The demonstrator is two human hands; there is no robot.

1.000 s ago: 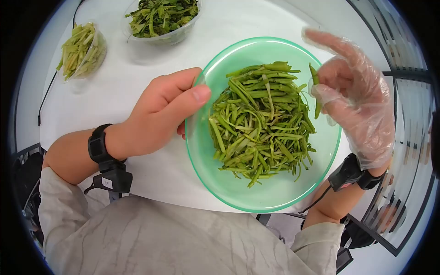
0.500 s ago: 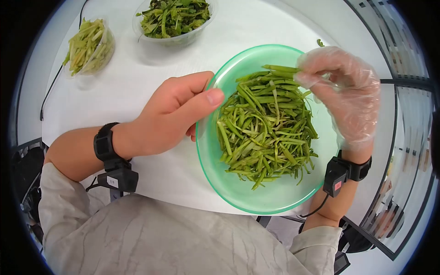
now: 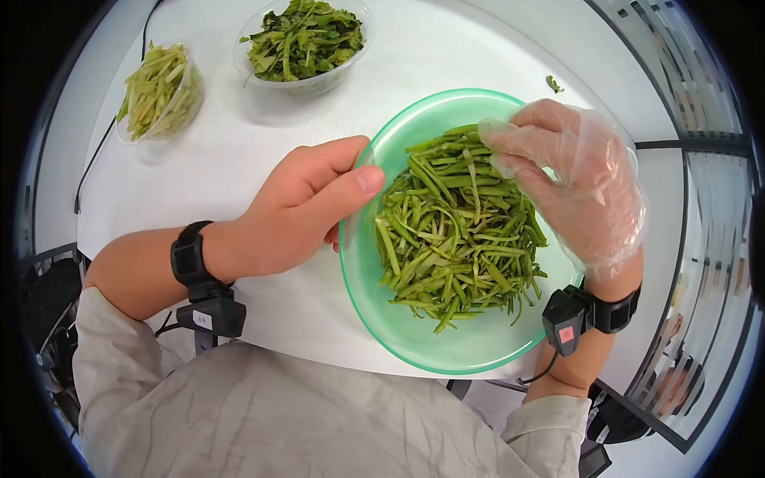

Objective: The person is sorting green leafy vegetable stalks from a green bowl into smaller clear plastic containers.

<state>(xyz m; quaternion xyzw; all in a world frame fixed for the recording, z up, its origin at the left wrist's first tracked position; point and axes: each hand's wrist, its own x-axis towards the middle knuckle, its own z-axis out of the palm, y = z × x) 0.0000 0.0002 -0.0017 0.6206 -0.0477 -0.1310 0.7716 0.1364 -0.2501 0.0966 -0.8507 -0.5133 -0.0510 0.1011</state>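
Observation:
A translucent green plate holds a pile of cut green vegetable stems. On the plate's left rim, my bare left hand is closed, with the thumb over the edge and the fingers curled outside and partly below it. My right hand, in a clear plastic glove, hangs over the plate's upper right side. Its thumb and fingers are pinched together at the top of the pile, against the end of a green stem. The glove partly hides the fingertips.
A clear tub of pale cut stems stands at the far left. Beside it is a clear bowl of leafy greens. A small green scrap lies on the white table beyond the plate. A black cable runs along the left.
My right hand has moved left and slightly down, bringing the pinched stem onto the top of the pile. The left hand keeps its hold on the rim. The whole view has shifted slightly.

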